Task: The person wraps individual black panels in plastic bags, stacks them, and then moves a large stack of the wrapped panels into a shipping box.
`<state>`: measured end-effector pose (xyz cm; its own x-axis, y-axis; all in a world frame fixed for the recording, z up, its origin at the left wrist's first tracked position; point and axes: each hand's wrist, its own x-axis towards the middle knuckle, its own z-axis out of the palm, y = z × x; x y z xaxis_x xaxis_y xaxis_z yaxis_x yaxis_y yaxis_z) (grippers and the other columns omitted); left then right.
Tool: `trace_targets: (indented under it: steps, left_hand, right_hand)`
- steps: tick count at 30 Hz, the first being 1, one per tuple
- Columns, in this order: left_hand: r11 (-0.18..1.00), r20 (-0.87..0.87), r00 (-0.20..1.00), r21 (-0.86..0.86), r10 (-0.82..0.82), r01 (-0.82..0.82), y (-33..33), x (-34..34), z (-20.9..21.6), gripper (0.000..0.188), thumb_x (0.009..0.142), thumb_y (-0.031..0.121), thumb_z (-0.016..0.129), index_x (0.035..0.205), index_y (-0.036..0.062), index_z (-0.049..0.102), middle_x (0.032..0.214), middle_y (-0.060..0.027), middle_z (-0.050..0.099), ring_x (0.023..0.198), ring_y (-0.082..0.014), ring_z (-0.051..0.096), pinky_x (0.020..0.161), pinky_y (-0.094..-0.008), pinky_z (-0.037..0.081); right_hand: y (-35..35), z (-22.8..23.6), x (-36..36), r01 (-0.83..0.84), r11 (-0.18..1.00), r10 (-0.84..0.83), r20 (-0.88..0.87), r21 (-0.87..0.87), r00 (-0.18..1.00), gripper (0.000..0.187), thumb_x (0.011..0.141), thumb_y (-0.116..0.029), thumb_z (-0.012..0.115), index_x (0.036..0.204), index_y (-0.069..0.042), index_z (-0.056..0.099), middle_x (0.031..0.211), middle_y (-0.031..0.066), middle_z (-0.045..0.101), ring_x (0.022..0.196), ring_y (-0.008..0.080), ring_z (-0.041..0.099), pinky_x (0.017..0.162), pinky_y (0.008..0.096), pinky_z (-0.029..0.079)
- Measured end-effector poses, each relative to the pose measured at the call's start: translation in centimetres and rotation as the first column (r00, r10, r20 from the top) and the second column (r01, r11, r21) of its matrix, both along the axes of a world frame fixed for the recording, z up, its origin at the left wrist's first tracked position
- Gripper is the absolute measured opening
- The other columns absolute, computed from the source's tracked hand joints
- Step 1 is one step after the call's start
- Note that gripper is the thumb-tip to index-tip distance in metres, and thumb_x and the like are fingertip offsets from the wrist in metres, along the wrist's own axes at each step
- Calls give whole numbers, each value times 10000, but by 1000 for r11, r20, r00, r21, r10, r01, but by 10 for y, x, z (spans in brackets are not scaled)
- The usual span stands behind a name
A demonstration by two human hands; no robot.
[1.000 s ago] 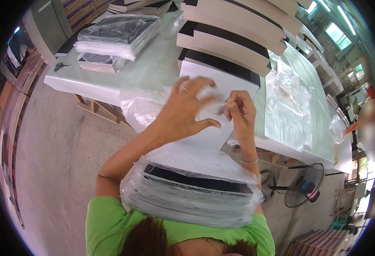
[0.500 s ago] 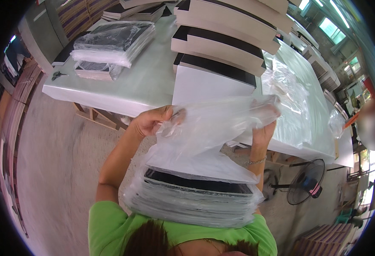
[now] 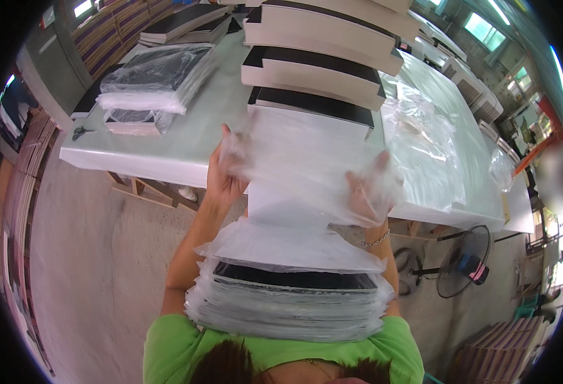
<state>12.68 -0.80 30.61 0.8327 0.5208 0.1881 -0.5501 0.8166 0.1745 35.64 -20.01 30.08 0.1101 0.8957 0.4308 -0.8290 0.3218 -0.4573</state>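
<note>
A clear plastic bag [image 3: 300,160], blurred by motion, stretches between my two hands at the front edge of the table. My left hand [image 3: 229,169] holds its left side, with some fingers behind the film. At its right side, my right hand [image 3: 368,192] has the film over its fingers and bunched around them. Behind the bag stands a stepped pile of thick white-edged blocks with black tops [image 3: 313,102]; the bag partly hides the nearest one's white face. Close to my chest is a stack of flat black pieces in clear plastic bags [image 3: 288,304].
On the table's left lie plastic-wrapped black packs [image 3: 153,70], scissors [image 3: 83,132] and black-covered books [image 3: 185,24]. Loose clear bags [image 3: 422,141] cover the table's right part. A black fan [image 3: 464,262] stands on the floor at right. Slatted stacks [image 3: 502,352] sit lower right.
Both hands have moved with the bag; the left went up and away from me, and the right shifted left and slightly down. The bag now lies nearer the pile's front block.
</note>
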Motion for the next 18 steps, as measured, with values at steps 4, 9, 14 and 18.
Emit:
trace_targets:
  steps: [4,9,14,18]
  left_hand:
    - [880,-196,907,235,-373,412,-9,-24,-46,659,843,250,603,1371,48,266,1013,-62,577,856,-139,547,827,-288,449]
    - [802,-312,923,478,-226,358,-1,-31,-5,815,686,190,759,1323,-19,296,837,-5,559,784,-108,523,762,-223,395]
    - [718,-506,697,696,508,-18,36,-13,12,403,724,88,701,1070,-10,519,799,18,526,733,-86,511,738,-185,376]
    - [275,-180,415,944,892,-183,57,-2,18,167,700,-74,577,844,10,582,748,7,500,716,-105,508,708,-178,370]
  right_hand:
    - [8,36,11,-21,982,96,-404,185,910,482,841,-318,581,1250,-99,451,1148,57,488,1081,224,416,920,400,337]
    - [5,27,29,4,994,52,-490,111,870,510,810,-246,634,1260,-102,442,1212,65,471,1186,241,369,1021,469,249]
    - [-9,28,36,135,968,-137,4,-212,991,412,806,-137,631,1178,-80,464,1122,54,522,1120,223,455,981,398,335]
    - [3,31,39,476,819,-308,455,-320,836,390,783,-9,610,1144,-60,471,1008,56,528,1001,176,510,868,310,415]
